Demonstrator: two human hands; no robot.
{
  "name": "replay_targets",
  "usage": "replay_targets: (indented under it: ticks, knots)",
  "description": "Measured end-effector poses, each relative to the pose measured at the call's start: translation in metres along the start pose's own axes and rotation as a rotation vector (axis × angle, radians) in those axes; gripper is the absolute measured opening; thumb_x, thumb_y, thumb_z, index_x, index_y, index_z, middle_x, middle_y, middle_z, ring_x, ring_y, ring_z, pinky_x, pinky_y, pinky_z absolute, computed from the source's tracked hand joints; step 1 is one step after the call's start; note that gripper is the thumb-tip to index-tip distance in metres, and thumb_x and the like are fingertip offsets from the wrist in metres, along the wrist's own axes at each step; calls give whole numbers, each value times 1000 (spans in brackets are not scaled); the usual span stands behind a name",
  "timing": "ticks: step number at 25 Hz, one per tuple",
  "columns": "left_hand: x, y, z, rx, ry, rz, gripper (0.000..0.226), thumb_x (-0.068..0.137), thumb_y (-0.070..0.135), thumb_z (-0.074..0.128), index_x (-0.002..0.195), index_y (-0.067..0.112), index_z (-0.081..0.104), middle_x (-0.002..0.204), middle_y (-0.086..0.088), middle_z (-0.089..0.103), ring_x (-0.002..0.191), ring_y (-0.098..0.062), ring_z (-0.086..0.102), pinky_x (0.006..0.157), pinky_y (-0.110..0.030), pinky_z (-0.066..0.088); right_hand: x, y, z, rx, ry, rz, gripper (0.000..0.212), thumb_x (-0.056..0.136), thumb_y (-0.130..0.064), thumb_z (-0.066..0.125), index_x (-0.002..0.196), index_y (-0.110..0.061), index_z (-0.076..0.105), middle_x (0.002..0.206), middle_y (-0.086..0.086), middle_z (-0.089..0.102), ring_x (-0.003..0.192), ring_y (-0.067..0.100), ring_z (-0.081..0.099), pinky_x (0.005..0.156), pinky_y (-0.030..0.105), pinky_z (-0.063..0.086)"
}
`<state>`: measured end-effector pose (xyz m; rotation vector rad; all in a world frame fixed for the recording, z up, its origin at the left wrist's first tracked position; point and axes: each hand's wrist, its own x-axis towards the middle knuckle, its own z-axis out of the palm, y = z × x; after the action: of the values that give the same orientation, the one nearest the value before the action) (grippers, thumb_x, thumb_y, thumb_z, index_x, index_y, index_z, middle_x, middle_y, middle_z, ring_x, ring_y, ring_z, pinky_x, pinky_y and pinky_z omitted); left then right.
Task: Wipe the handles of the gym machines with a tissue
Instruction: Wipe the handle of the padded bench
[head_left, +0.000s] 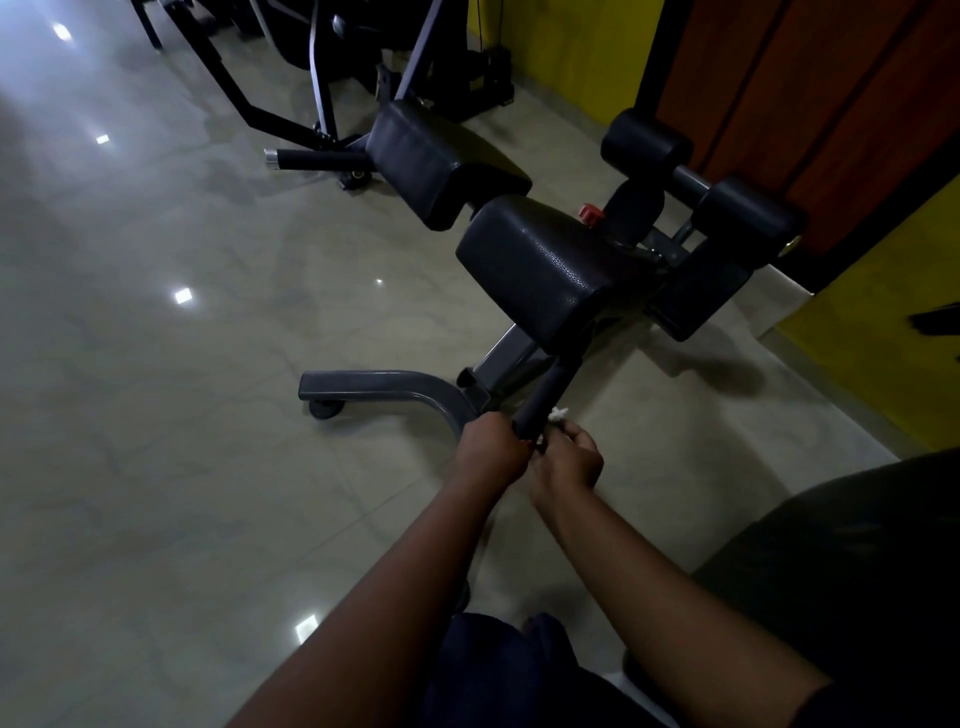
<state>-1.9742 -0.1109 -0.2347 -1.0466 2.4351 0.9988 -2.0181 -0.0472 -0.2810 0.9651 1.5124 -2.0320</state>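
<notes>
A black padded hyperextension bench stands in front of me, with a dark foam handle (545, 395) slanting down from under its near pad (550, 265). My left hand (491, 447) is curled at the handle's lower end, on its left side. My right hand (569, 460) is curled on the right side of that end and pinches a small white tissue (557, 415), which peeks out above the fingers against the handle. The handle's tip is hidden between my two hands.
The bench's grey curved foot (395, 387) with a wheel lies left of my hands. A second pad (441, 161), foam rollers (743, 213) and a further handle (317, 157) stand behind. More machines crowd the back; a yellow wall (883, 332) and a dark seat edge (857, 561) are on the right. Glossy tiled floor spreads left.
</notes>
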Motion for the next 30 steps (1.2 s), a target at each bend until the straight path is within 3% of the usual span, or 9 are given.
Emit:
replay_targets:
  ticks: [3,5,9,11,15,19,22,27,30]
  knots:
    - [2,3,2,-10,0,-12,27,94,26,58,109,4,65,99,-16,68,90,-29,66,71,-32,49,16,-16,5,-229,84,-270,18,84,-17,73,71,-30,69,83,-5,71,82,18,68,77,39,59]
    - [1,5,4,-26,6,-4,26,95,24,56,109,4,64,102,-15,67,90,-28,64,69,-31,46,15,-20,7,-379,31,-469,19,85,-13,71,77,-31,73,85,-13,71,87,13,68,84,35,57]
    - [0,8,8,-28,35,47,22,95,19,51,105,3,63,104,-15,67,96,-31,63,69,-28,41,-4,2,-22,-708,-85,-963,21,85,0,64,100,-11,76,96,4,68,88,10,61,82,7,42]
    - [1,8,9,-30,48,40,22,94,17,50,108,5,62,106,-15,67,96,-30,63,70,-28,42,13,-8,-25,-822,-157,-1143,27,82,6,62,100,-10,76,96,5,68,89,11,61,84,8,41]
    - [3,6,11,-27,39,19,26,92,16,51,113,7,62,106,-13,66,92,-27,62,70,-29,43,50,-44,-4,-1029,-209,-1249,28,82,-3,53,100,-6,74,100,14,68,89,33,64,79,33,51]
    - [6,5,11,-45,39,17,24,93,20,53,109,6,63,106,-14,67,96,-30,63,70,-29,42,45,-20,-32,-1145,-292,-1455,30,92,-18,45,107,-11,71,103,6,68,92,26,63,84,28,47]
    - [6,6,12,-43,45,11,22,93,20,53,107,6,62,103,-13,66,85,-25,59,67,-28,39,49,-21,-49,-1194,-417,-1604,28,97,-18,46,110,-8,69,100,8,67,88,29,63,81,35,52]
    - [7,6,10,14,-6,17,27,95,24,49,115,8,56,103,-11,63,86,-24,58,70,-31,44,60,-44,-10,-1235,-270,-1475,37,88,-15,39,105,-6,69,99,13,65,85,33,59,73,39,54]
    - [7,9,11,35,-65,29,34,97,25,46,125,5,46,117,-16,61,101,-30,60,76,-33,44,42,-31,-25,-1174,-508,-1630,31,88,-11,42,104,-2,68,101,13,66,92,25,53,82,30,48]
